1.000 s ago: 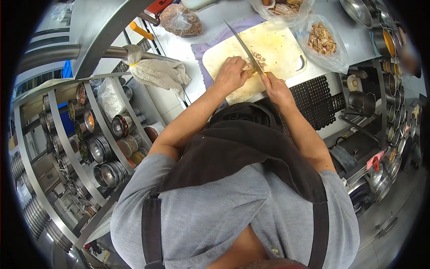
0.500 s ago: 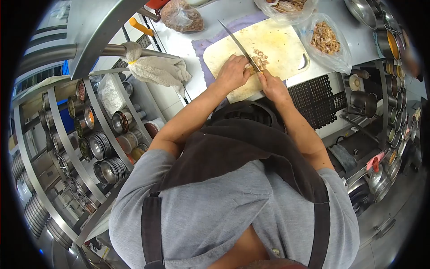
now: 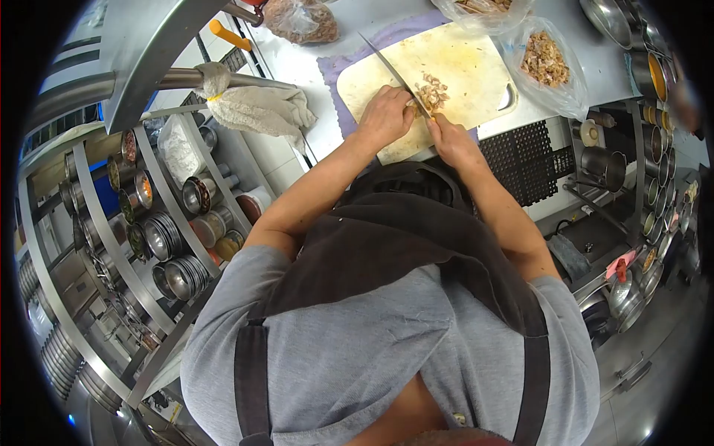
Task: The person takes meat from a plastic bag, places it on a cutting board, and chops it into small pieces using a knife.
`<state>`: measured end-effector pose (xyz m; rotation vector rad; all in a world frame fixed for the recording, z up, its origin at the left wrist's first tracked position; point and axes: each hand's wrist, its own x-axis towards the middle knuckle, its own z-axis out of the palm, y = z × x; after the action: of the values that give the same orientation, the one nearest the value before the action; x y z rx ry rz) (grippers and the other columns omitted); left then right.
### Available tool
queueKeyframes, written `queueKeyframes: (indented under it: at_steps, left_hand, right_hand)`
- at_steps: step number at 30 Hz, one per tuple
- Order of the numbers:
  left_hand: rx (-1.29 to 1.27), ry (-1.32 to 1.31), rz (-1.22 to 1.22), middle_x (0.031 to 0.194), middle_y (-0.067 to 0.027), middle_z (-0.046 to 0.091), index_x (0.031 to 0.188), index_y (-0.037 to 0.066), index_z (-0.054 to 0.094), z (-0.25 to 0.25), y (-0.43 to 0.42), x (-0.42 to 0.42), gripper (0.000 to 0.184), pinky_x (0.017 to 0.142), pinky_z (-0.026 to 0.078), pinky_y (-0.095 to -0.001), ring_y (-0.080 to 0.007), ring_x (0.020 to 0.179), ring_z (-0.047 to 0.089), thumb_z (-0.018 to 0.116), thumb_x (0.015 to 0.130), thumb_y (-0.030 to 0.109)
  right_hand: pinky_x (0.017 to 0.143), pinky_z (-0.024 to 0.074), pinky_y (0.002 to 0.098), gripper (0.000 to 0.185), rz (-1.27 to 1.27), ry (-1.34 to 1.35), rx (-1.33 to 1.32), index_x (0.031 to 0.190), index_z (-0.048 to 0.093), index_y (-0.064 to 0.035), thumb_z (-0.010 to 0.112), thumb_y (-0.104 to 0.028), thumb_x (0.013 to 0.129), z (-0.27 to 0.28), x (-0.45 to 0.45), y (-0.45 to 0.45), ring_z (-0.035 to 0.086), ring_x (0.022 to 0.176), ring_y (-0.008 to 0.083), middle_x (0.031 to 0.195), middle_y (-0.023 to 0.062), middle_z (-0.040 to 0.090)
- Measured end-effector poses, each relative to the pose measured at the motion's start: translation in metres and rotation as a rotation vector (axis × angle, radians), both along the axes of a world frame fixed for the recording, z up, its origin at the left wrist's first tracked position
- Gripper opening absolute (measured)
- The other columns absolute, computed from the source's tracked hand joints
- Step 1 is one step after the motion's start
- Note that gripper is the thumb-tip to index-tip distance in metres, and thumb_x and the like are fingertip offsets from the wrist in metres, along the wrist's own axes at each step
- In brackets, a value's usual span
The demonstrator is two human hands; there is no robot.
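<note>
A long knife [image 3: 392, 68] slants over the pale cutting board [image 3: 476, 63], its tip toward the far left. My right hand [image 3: 454, 143] is closed around its handle near the board's front edge. Just left of the blade, my left hand [image 3: 385, 117] rests on the board with curled fingers. Whatever is under those fingertips is mostly hidden. Small brown chopped pieces [image 3: 433, 92], apparently meat, lie in a loose pile on the right side of the blade. A purple cloth [image 3: 332, 74] is spread under the board.
Right of the board sits an open plastic bag of chopped pieces [image 3: 545, 59], with another bag [image 3: 487, 11] behind it. A tied bag of brown food [image 3: 301, 21] is at the far left. A towel [image 3: 260, 111] hangs from a rail; metal bowls [image 3: 182, 281] fill the left shelves.
More chopped pieces now show beside the blade, spread a little to the right. The left hand has shifted slightly; the right hand keeps its grip on the knife.
</note>
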<state>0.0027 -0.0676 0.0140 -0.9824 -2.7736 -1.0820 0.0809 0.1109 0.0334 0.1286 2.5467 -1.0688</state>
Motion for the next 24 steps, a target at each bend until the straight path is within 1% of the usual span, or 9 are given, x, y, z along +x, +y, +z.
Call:
queueKeyframes:
  at_steps: [2, 4, 9, 12, 14, 18, 20, 23, 24]
  left_hand:
    - [0.011, -0.002, -0.004, 0.096, -0.0166, 0.065, 0.096, 0.0, 0.063, -0.001, -0.002, -0.002, 0.021, 0.085, 0.049, -0.0421, -0.0346, 0.096, 0.058, 0.067, 0.077, 0.01]
    - [0.028, -0.006, -0.02, 0.098, -0.0171, 0.065, 0.097, 0.0, 0.063, -0.003, -0.002, -0.002, 0.023, 0.086, 0.048, -0.0429, -0.0358, 0.098, 0.058, 0.068, 0.079, 0.011]
    - [-0.027, -0.072, 0.014, 0.1, -0.0174, 0.064, 0.1, 0.0, 0.062, 0.012, -0.008, 0.004, 0.026, 0.087, 0.048, -0.0434, -0.036, 0.098, 0.058, 0.069, 0.079, 0.013]
    - [-0.059, -0.063, 0.021, 0.1, -0.0176, 0.065, 0.1, -0.001, 0.063, 0.011, -0.013, 0.005, 0.025, 0.087, 0.048, -0.0433, -0.0361, 0.099, 0.058, 0.068, 0.079, 0.013]
    - [-0.051, -0.058, 0.015, 0.099, -0.0175, 0.065, 0.098, -0.001, 0.064, 0.007, -0.012, 0.003, 0.024, 0.087, 0.048, -0.0432, -0.0361, 0.099, 0.058, 0.068, 0.079, 0.012]
    - [-0.023, -0.021, 0.011, 0.097, -0.0172, 0.065, 0.094, 0.0, 0.064, -0.002, -0.009, 0.001, 0.02, 0.087, 0.048, -0.0429, -0.0356, 0.098, 0.059, 0.068, 0.078, 0.012]
    - [-0.052, -0.042, 0.008, 0.097, -0.0171, 0.065, 0.094, 0.0, 0.064, -0.005, -0.009, -0.003, 0.02, 0.086, 0.048, -0.0429, -0.0354, 0.097, 0.059, 0.068, 0.078, 0.012]
    - [-0.055, -0.028, 0.002, 0.096, -0.017, 0.065, 0.094, -0.001, 0.064, -0.005, -0.007, -0.003, 0.021, 0.086, 0.048, -0.0429, -0.0353, 0.096, 0.059, 0.068, 0.078, 0.012]
    - [-0.032, -0.01, 0.004, 0.095, -0.017, 0.065, 0.094, -0.001, 0.064, -0.004, -0.008, -0.003, 0.021, 0.086, 0.048, -0.0428, -0.0354, 0.095, 0.059, 0.069, 0.078, 0.012]
  right_hand:
    - [0.072, 0.0458, 0.0569, 0.034, -0.029, 0.049, 0.043, 0.102, 0.056, -0.002, 0.045, -0.034, 0.101, -0.007, -0.008, -0.007, 0.06, 0.079, 0.0508, 0.079, 0.0304, 0.063]
    - [0.071, 0.0459, 0.0568, 0.034, -0.059, 0.078, 0.014, 0.103, 0.056, -0.0024, 0.044, -0.035, 0.101, -0.008, -0.003, -0.007, 0.06, 0.078, 0.0507, 0.078, 0.0301, 0.063]
    - [0.07, 0.0457, 0.0563, 0.033, -0.11, 0.156, -0.032, 0.103, 0.055, -0.0035, 0.045, -0.035, 0.102, 0.005, 0.005, 0.001, 0.06, 0.077, 0.05, 0.077, 0.0303, 0.063]
    - [0.069, 0.0451, 0.0564, 0.033, -0.083, 0.105, -0.036, 0.103, 0.055, -0.0031, 0.045, -0.034, 0.102, 0.022, 0.016, 0.01, 0.06, 0.077, 0.0496, 0.077, 0.0307, 0.062]
    - [0.069, 0.0444, 0.0566, 0.033, 0.0, 0.11, -0.037, 0.102, 0.055, -0.0018, 0.045, -0.034, 0.102, 0.024, 0.021, 0.014, 0.06, 0.078, 0.0495, 0.077, 0.0312, 0.061]
    - [0.068, 0.045, 0.0566, 0.034, 0.04, 0.055, -0.005, 0.101, 0.055, -0.0014, 0.045, -0.034, 0.102, 0.013, 0.02, 0.01, 0.06, 0.077, 0.0499, 0.076, 0.031, 0.062]
    - [0.068, 0.0462, 0.0566, 0.033, 0.021, 0.127, -0.01, 0.101, 0.055, -0.0016, 0.046, -0.033, 0.101, -0.004, 0.01, 0.001, 0.06, 0.076, 0.05, 0.076, 0.0313, 0.062]
    - [0.068, 0.0474, 0.0563, 0.033, -0.035, 0.118, 0.043, 0.101, 0.055, -0.0019, 0.047, -0.033, 0.1, -0.014, -0.007, -0.015, 0.061, 0.075, 0.0502, 0.076, 0.0319, 0.062]
    - [0.069, 0.0473, 0.0565, 0.034, -0.046, 0.099, 0.01, 0.101, 0.055, -0.0018, 0.047, -0.035, 0.1, -0.014, -0.008, -0.014, 0.062, 0.076, 0.0501, 0.076, 0.0326, 0.062]
